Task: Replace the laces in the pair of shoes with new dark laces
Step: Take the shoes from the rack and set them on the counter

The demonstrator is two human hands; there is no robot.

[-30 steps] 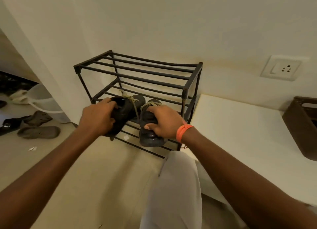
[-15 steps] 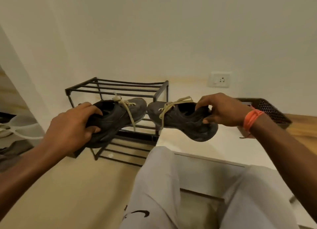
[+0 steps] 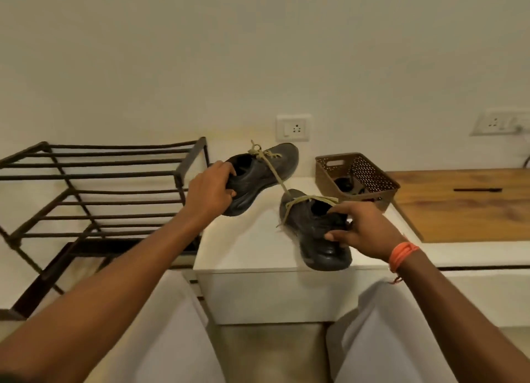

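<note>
The fingers of the left hand (image 3: pixel 210 193) curled into the heel opening of one dark shoe (image 3: pixel 258 176) and held it in the air, above the far edge of the white cabinet (image 3: pixel 246 239). The right hand (image 3: pixel 362 229) gripped the collar of the second shoe (image 3: pixel 318 230), which sat low over the cabinet top — touching it or not, I could not tell. Both carried pale old laces (image 3: pixel 275 169), one end hanging loose. The shoes looked light and rather soft; the heel collar seemed the firmest place to hold. A brown basket (image 3: pixel 370 179) stood near.
</note>
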